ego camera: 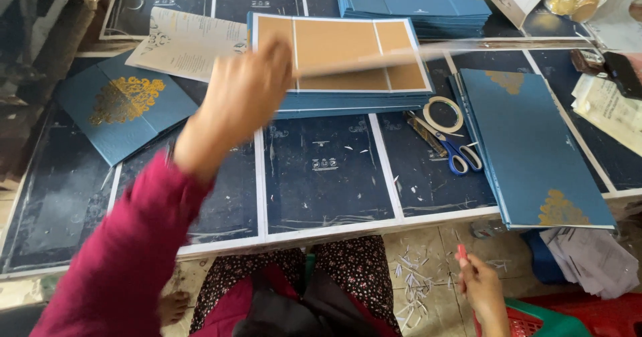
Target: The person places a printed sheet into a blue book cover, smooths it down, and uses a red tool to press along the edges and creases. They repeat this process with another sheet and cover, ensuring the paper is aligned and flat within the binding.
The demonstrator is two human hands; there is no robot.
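Left hand (237, 103), grip closed on one end of a long clear ruler (435, 48) held across the stacked blue card covers (348, 99) on the counter (321, 176). Right hand (483, 290), below the counter's edge, pinches a small red tool (461, 251).

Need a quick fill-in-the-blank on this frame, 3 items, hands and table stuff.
1. The left hand holds a long clear ____ over the tan card.
2. The scissors have ____ handles.
3. The right hand holds a small ____ thing below the table edge.

Missing words: ruler; blue; red
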